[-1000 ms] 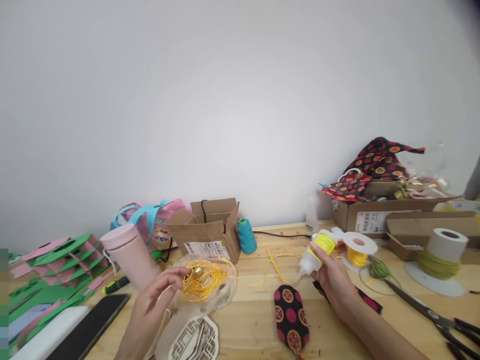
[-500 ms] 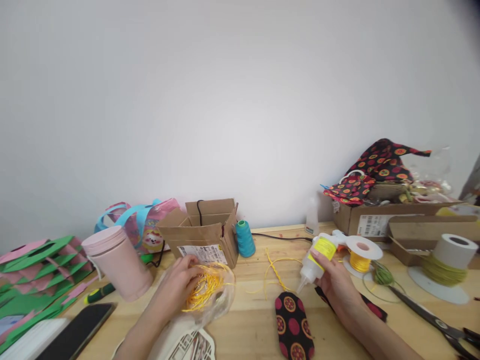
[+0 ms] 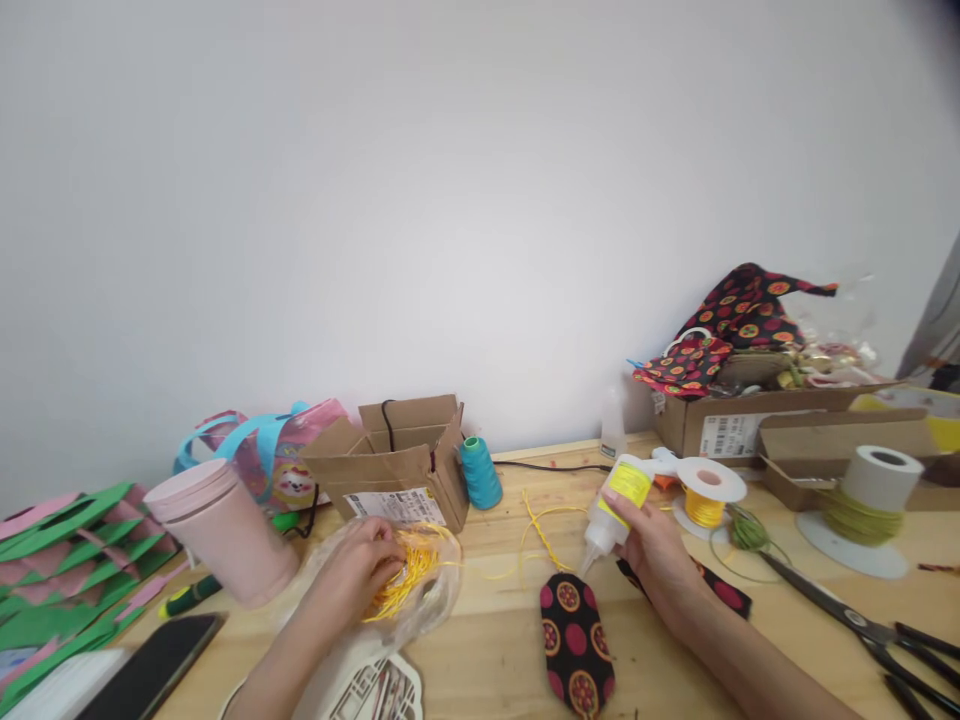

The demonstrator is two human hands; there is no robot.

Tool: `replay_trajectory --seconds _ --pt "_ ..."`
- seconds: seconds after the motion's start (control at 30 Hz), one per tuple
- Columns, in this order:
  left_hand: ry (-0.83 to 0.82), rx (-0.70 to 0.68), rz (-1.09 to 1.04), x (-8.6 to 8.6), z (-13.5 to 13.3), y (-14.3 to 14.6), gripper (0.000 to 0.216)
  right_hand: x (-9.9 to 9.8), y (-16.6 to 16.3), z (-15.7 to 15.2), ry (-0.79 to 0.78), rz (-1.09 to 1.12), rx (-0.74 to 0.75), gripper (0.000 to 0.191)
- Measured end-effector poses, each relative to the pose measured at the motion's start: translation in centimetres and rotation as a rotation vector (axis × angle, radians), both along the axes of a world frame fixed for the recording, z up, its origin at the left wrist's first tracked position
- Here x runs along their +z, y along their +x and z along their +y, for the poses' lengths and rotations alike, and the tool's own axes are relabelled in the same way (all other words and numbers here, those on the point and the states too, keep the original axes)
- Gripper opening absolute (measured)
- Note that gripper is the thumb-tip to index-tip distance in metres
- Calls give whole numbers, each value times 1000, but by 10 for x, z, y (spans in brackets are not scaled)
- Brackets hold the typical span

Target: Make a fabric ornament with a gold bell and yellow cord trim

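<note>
Head view: the right hand (image 3: 661,568) has its fingers wrapped around a bottle (image 3: 611,515), whose nozzle (image 3: 591,555) slants down and left to the far end of a patterned pouch (image 3: 576,640); whether they touch, I can't tell. That pouch lies with its long axis toward the wall (image 3: 480,220), nearer the right hand. The left hand (image 3: 364,565) dips its fingers among yellow cord (image 3: 420,575) in a plastic bag (image 3: 444,597), their grip hidden from me. Wooden tabletop (image 3: 487,650) stretches between bag and pouch; scissors (image 3: 855,618) lie farther right.
</note>
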State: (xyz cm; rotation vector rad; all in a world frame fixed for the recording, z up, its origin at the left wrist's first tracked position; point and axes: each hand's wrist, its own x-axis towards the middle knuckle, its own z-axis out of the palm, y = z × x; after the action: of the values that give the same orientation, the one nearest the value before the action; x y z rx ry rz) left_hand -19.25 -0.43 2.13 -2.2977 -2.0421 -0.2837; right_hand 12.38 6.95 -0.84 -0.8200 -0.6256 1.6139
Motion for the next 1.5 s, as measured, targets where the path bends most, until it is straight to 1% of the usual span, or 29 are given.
replay_trajectory --seconds 0.27,0.47,0.77,0.97,1.17,1.4,1.5 --pt "-38 10 -63 -5 -1 -5 24 3 0 -3 37 -14 27 27" --pt "-41 10 -79 -10 1 -3 22 4 0 -4 55 -12 49 24" --pt "-61 -30 -46 -2 3 8 25 0 0 0 65 -6 59 26" --pt "-64 4 -48 -7 3 7 20 4 0 -2 66 -10 49 25" --pt "-66 18 -111 -17 -3 -6 22 2 0 0 73 -1 51 26" --pt "-82 142 -125 -21 -4 -6 22 2 0 1 78 6 62 28" --pt "-69 169 -126 -21 -5 -5 22 4 0 -1 83 5 57 27"
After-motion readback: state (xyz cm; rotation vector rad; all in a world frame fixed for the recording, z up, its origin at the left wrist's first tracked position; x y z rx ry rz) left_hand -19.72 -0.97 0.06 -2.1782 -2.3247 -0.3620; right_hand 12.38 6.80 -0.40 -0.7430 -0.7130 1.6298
